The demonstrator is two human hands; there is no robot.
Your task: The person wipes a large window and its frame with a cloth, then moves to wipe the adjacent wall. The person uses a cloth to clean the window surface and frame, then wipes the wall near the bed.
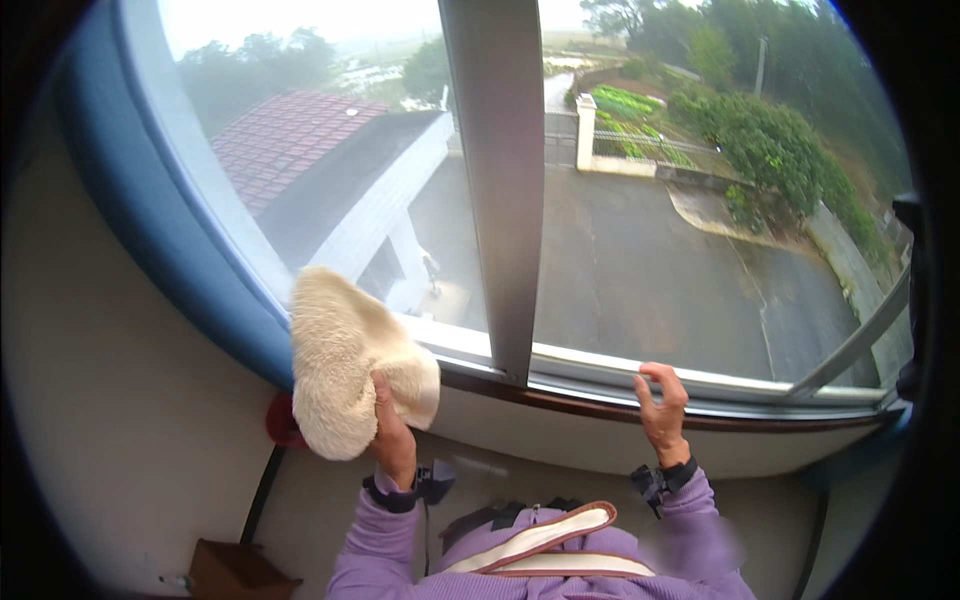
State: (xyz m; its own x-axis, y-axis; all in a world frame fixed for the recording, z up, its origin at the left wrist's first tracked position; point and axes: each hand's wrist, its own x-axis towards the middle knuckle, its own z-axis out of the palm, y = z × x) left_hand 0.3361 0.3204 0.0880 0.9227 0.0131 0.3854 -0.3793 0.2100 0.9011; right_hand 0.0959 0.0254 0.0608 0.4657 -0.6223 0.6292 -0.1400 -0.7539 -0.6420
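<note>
My left hand (394,431) grips a cream, fluffy cloth (337,367), its thumb pressed on the near side. The cloth is raised in front of the lower left corner of a sliding window, beside the blue curtain; whether it touches the glass I cannot tell. My right hand (663,409) is held over the window's metal track (720,394) with its fingers curled and apart, and nothing shows in it. Between the two hands stands the upright metal window frame (502,187). Both wrists wear black straps with small devices.
A blue curtain (180,247) hangs along the left wall. Below the cloth is a red object (283,421), partly hidden. A brown box (236,570) stands on the floor at the lower left. Under the track runs a dark reddish-brown sill edge (585,409). A paved yard lies outside.
</note>
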